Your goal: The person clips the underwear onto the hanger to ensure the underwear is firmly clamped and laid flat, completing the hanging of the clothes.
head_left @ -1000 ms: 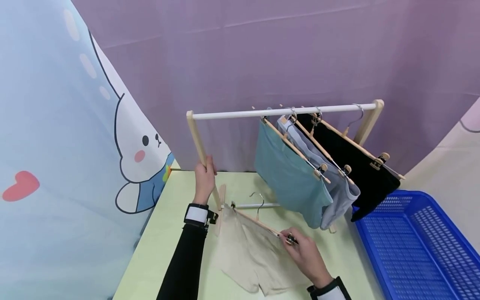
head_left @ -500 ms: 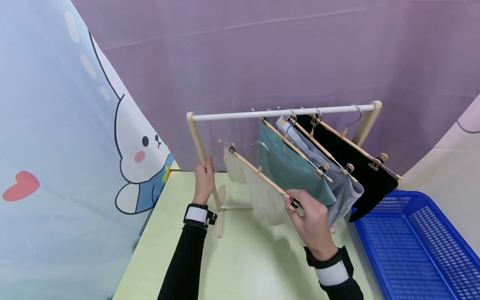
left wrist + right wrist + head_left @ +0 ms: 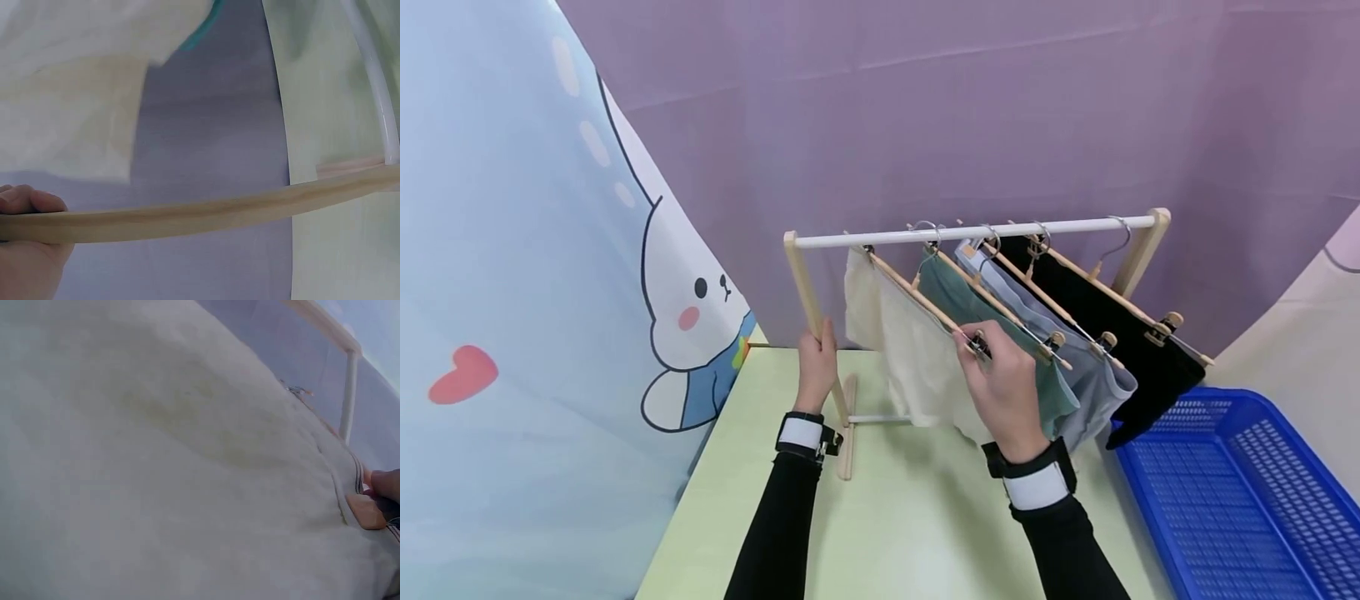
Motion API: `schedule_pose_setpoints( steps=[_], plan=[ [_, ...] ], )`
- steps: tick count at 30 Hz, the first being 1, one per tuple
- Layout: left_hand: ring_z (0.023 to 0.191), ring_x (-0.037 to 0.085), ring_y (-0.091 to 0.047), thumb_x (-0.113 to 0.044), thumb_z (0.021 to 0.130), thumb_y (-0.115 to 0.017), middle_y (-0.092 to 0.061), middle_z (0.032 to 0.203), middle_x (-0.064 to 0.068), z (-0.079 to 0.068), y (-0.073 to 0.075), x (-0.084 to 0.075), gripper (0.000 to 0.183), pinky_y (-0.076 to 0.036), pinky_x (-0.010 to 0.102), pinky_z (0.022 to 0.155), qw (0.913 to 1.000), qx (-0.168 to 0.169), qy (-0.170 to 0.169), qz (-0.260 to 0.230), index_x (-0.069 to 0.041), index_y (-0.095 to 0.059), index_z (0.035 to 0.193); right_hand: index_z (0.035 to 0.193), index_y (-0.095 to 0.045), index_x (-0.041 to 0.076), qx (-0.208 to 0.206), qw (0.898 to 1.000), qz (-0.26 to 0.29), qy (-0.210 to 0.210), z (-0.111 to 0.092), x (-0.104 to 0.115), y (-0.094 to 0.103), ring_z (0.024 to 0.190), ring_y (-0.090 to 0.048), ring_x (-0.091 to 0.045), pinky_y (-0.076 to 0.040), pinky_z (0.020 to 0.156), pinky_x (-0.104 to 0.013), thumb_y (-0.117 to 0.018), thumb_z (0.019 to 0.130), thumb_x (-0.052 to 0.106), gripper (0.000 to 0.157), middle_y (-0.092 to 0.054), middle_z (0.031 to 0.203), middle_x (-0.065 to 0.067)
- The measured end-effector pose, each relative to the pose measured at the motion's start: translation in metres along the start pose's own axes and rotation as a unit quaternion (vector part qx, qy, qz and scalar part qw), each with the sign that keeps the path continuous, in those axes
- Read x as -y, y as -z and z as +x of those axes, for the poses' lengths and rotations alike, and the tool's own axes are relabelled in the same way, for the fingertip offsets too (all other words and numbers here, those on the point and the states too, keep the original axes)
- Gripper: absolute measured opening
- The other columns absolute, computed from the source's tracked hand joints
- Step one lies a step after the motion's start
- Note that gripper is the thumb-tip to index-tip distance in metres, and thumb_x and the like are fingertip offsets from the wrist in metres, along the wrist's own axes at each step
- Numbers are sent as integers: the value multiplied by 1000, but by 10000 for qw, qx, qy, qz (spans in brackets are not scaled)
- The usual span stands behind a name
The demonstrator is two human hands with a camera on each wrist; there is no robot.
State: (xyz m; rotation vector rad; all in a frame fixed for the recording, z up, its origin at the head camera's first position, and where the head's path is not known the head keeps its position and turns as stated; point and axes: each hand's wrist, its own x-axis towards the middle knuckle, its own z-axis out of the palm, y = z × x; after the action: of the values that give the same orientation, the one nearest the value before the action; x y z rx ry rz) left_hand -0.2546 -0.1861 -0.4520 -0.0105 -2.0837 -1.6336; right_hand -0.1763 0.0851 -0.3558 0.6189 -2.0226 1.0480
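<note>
My left hand (image 3: 817,367) grips the left wooden post (image 3: 803,287) of a small clothes rack; the left wrist view shows its fingers (image 3: 37,200) round that post. With my right hand (image 3: 1006,392) I pinch the near end of a wooden clip hanger (image 3: 912,289), beside its metal clip. Cream shorts (image 3: 906,358) hang from this hanger and fill most of the right wrist view. The hanger's metal hook (image 3: 928,229) is at the white rod (image 3: 857,240); whether it bears the weight I cannot tell. Just to its right hang teal shorts (image 3: 951,287).
Light blue shorts (image 3: 1101,392) and a black garment (image 3: 1150,367) hang further right on the rod. A blue plastic basket (image 3: 1213,483) stands right of the rack. The pale green table (image 3: 895,517) meets a purple cloth backdrop (image 3: 925,108), with a cartoon-print cloth (image 3: 550,333) at left.
My right hand has lifted the hanger with the cream shorts from low over the table up to the rod. The left hand keeps its grip on the post.
</note>
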Motion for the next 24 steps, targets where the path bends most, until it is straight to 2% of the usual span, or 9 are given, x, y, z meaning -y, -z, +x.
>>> schedule_pose_setpoints(
  steps=[5,11,14,16,18,20,22,24],
  plan=[
    [46,11,-34,-41,107,-39,-38,58,1,0,0,-1,46,-29,25,42,10000,-79,-12,39,-7,-47,79,98,-64,0,118,9998,-108,-144,2,1,-4,76,-69,-25,-55,63,-39,-69,94,9,11,-71,89,-13],
    [48,12,-37,-43,107,-38,-41,60,2,4,2,-2,57,-31,25,44,9998,-135,-57,95,5,-49,79,98,-64,3,386,9981,-294,-384,5,2,-6,75,-69,-24,-54,61,-37,-69,94,14,12,-71,89,-12],
    [51,13,-38,-38,108,-39,-44,62,6,6,3,-3,51,-33,25,47,9999,-116,-61,92,5,-50,81,106,-62,5,606,9957,-265,-651,-2,2,-6,80,-68,-24,-54,65,-38,-70,94,19,20,-71,93,-10],
    [56,15,-42,-33,108,-39,-49,69,9,5,4,-3,44,-36,26,52,9999,-76,-8,100,4,-51,88,114,-60,6,785,9930,-213,-852,-11,1,-5,84,-68,-22,-54,69,-39,-70,94,23,28,-70,99,-9],
    [66,19,-45,-28,109,-39,-51,80,14,-1,5,-2,32,-40,30,61,9999,23,86,147,2,-50,101,120,-57,6,942,9903,-185,-1009,-23,0,-1,88,-67,-21,-55,72,-39,-70,94,25,35,-68,104,-8],
    [82,23,-49,-25,108,-40,-52,99,17,-14,9,1,30,-44,34,73,9993,49,178,340,2,-46,119,124,-55,6,1074,9879,-247,-1094,-39,-2,5,92,-67,-21,-56,75,-40,-71,94,25,39,-67,108,-7],
    [102,28,-50,-27,107,-42,-47,119,19,-32,14,5,40,-46,40,84,9972,-25,273,699,1,-37,135,124,-55,5,1202,9855,-371,-1135,-57,-4,13,95,-65,-22,-55,78,-41,-72,93,24,41,-65,110,-8],
    [120,33,-45,-30,106,-45,-41,133,22,-53,19,6,52,-44,47,95,9932,-161,284,1119,2,-29,145,124,-55,5,1363,9820,-526,-1198,-73,-6,21,98,-64,-24,-54,80,-43,-73,92,24,42,-64,112,-9]
  ],
)
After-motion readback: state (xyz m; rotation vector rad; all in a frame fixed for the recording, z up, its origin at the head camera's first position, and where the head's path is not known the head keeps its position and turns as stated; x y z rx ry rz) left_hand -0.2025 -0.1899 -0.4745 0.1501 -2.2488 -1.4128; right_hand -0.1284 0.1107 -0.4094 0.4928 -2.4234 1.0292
